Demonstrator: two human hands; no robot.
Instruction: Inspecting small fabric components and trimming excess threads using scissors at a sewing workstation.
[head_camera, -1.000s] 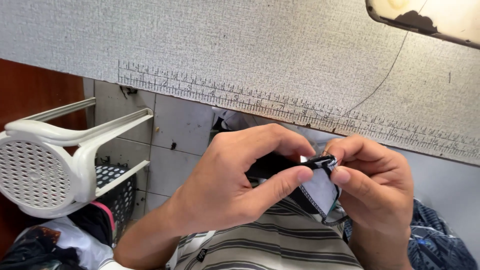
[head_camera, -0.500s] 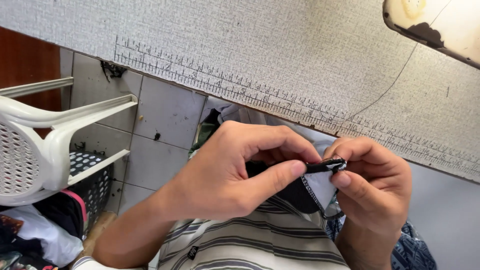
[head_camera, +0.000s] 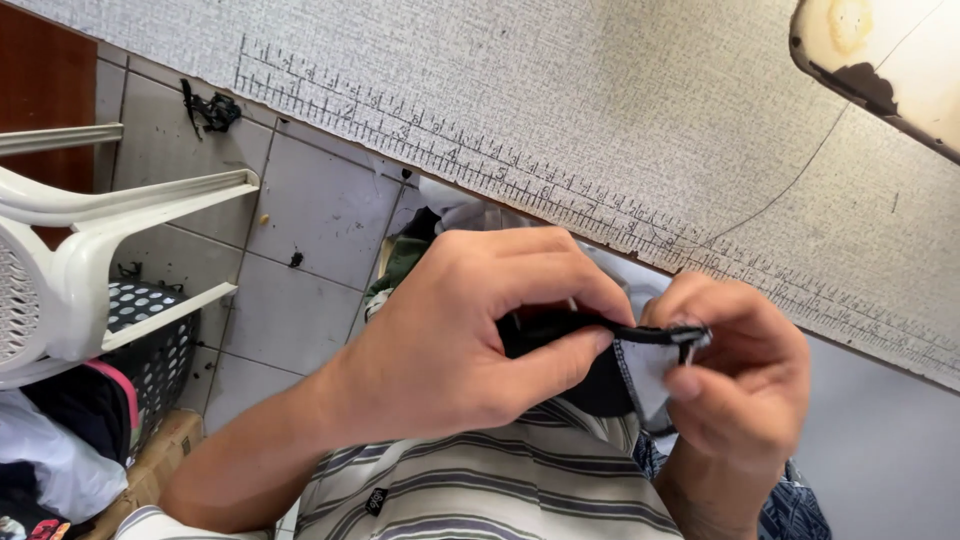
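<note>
Black fabric with a grey-white lining, a small cloth piece, sits between our 2 hands just below the centre of the view, held over our striped shirt. Our left hand has its fingers clamped on the dark end of the cloth piece, thumb pressed along the underside. Our right hand, at 3 o'clock from the left, pinches the folded black edge, its fingers together on the cloth. Both hands touch the cloth and nearly meet. At 12 o'clock runs the grey textured table with a ruler scale marked along its edge. At 9 o'clock stands a white plastic chair on the tiled floor, with a dotted basket beneath it.
</note>
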